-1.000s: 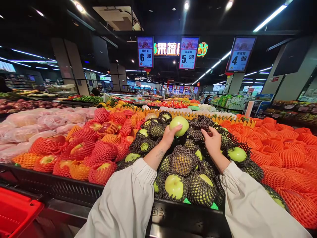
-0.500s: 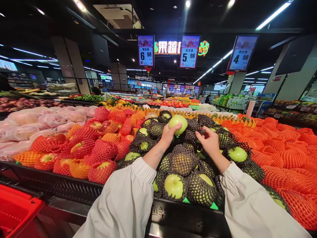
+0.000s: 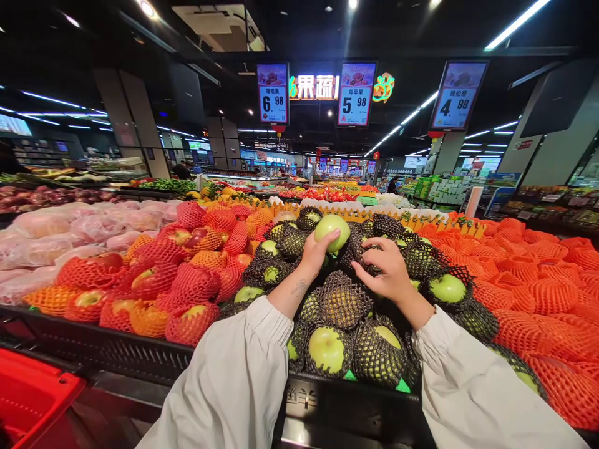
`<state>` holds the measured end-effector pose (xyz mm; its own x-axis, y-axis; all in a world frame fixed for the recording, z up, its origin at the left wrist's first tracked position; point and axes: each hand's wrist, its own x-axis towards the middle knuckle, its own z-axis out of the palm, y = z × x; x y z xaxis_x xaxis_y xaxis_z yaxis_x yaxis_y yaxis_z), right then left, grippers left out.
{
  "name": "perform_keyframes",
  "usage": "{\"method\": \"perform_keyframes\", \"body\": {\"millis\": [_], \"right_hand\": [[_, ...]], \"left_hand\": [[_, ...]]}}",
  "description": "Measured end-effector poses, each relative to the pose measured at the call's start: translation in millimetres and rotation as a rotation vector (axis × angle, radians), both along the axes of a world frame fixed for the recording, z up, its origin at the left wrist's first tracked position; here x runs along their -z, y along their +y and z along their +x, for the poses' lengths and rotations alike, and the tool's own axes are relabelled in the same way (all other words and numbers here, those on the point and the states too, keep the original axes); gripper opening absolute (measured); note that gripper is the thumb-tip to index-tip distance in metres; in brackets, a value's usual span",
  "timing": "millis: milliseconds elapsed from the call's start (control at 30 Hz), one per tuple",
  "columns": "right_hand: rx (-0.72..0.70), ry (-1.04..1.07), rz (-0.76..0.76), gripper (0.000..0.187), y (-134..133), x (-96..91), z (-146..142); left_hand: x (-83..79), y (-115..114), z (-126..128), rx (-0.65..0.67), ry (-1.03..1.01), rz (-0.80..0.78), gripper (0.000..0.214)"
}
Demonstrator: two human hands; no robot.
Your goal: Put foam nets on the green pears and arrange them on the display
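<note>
My left hand point(image 3: 314, 252) is closed around a bare green apple point(image 3: 332, 231), held above the pile of green apples point(image 3: 327, 346) wrapped in black foam nets. My right hand point(image 3: 386, 268) pinches a black foam net point(image 3: 358, 252) just right of the apple, fingers curled on the mesh. Both hands sit over the middle of the black display bin point(image 3: 346, 405). White sleeves cover both forearms.
Red apples in red and orange nets point(image 3: 178, 280) fill the bin to the left, orange-netted fruit point(image 3: 552, 299) the bin to the right. A red basket point(image 3: 32, 393) is at lower left. Price signs point(image 3: 355, 93) hang overhead. More produce stands lie beyond.
My right hand has moved left toward the apple, drawing the black net with it. My left hand keeps the apple at nearly the same place.
</note>
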<state>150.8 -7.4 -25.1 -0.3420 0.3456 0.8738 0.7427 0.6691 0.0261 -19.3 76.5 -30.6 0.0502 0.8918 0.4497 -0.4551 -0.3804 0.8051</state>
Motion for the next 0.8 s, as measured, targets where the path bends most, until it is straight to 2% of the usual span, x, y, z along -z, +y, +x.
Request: {"method": "perform_keyframes", "body": {"millis": [200,333,433,533,667,800], "right_hand": [[-0.098,-0.063,-0.118,0.007,-0.4,0.2,0.9],[-0.124,-0.156,-0.225,0.008,3.6,0.2,2.2],[-0.078,-0.145,-0.327,0.014,7.1,3.5,3.5],[0.148,-0.110,-0.385,0.021,9.6,7.7,5.6],[0.522,-0.065,-0.346,0.028,9.1,7.0,6.1],[0.731,-0.078,-0.364,0.026,5.6,1.5,2.0]], "left_hand": [[-1.9,-3.0,0.2,0.021,0.013,0.013,0.057],[-1.1,-2.2,-0.1,0.023,-0.016,0.020,0.056],[1.6,0.2,-0.6,0.017,-0.068,0.037,0.055],[4.7,4.1,-0.5,-0.009,-0.136,0.042,0.053],[6.7,8.0,0.9,-0.001,-0.219,0.021,0.056],[5.8,6.9,1.8,0.032,-0.225,-0.020,0.057]]}}
